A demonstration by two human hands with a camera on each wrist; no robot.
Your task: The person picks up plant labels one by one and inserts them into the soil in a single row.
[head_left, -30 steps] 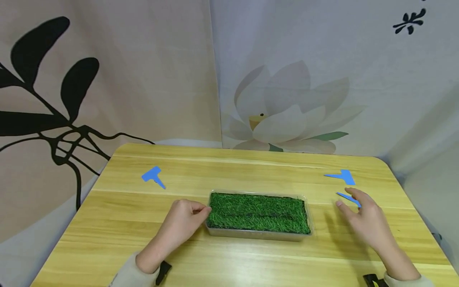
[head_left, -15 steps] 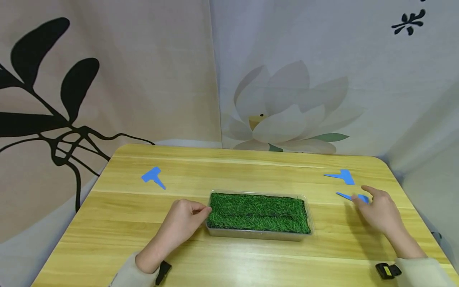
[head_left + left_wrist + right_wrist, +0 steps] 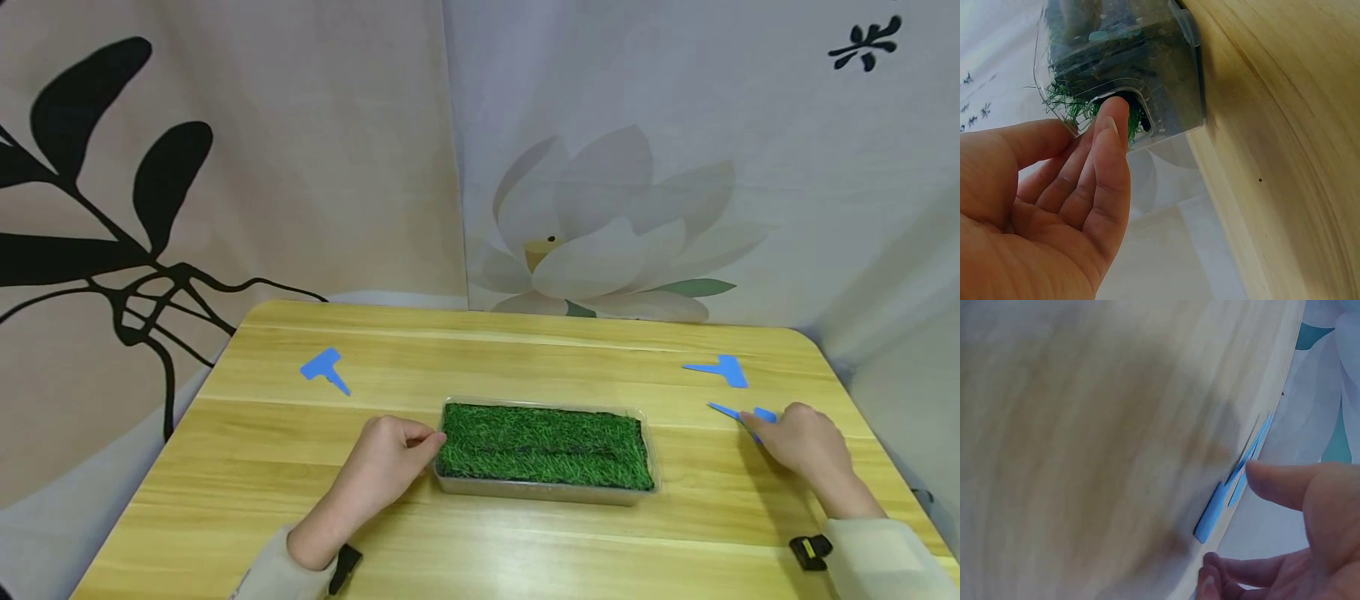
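Observation:
A clear plastic container [image 3: 540, 492] filled with green artificial grass [image 3: 547, 446] stands mid-table. My left hand [image 3: 384, 462] pinches its left end; in the left wrist view, thumb and fingertips meet the container's end wall [image 3: 1169, 87] at the rim and a notch. My right hand [image 3: 806, 442] is low over a blue T-shaped plant label [image 3: 724, 410], whose head is partly hidden behind it. In the right wrist view, the thumb [image 3: 1282, 482] and curled fingers stay apart, with the label's wide head [image 3: 1211, 512] just beyond the gap.
Another blue plant label [image 3: 729, 371] lies just behind, toward the table's back right. A further blue label [image 3: 324, 367] is at the back left. The wooden table [image 3: 525, 558] ends at a printed curtain [image 3: 337, 167].
My right hand has moved right and lowered to the nearer right-hand label, uncovering its pointed stem. The left hand has kept its hold on the container.

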